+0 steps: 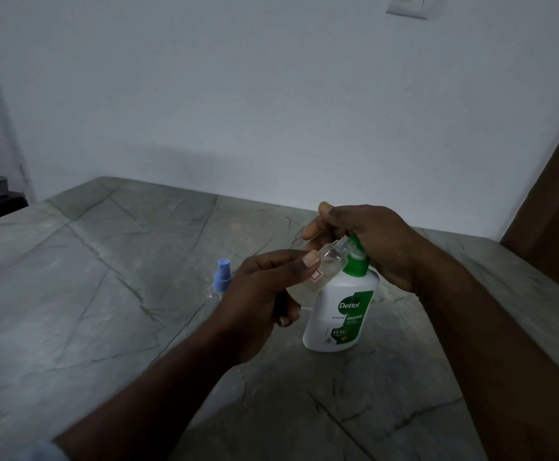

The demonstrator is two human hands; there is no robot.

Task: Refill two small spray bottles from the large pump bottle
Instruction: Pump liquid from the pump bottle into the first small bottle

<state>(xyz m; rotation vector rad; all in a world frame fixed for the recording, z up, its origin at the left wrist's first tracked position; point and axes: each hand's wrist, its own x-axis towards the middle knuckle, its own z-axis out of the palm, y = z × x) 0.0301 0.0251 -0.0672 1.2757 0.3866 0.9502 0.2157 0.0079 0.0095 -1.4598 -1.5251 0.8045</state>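
The small bottle [321,266] is being gripped in the left hand's [265,294] curled fingers [308,261]. Its mouth is best being held right under the spout [355,241] while the pump bottle [341,311] is being pressed gently by the right hand [374,237], fingers relaxed.

Pump bottle [334,314] is white with a green top and green label. One spray bottle [329,261] is clear with a tiny red-edged square, and the second spray bottle [222,277] has a blue cap. Surface [105,261] is grey with dark veins all over.

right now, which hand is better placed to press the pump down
Right. The right hand lies over the green pump head of the large pump bottle, while the left hand is busy gripping the uncapped small spray bottle, its open neck tilted up to the nozzle.
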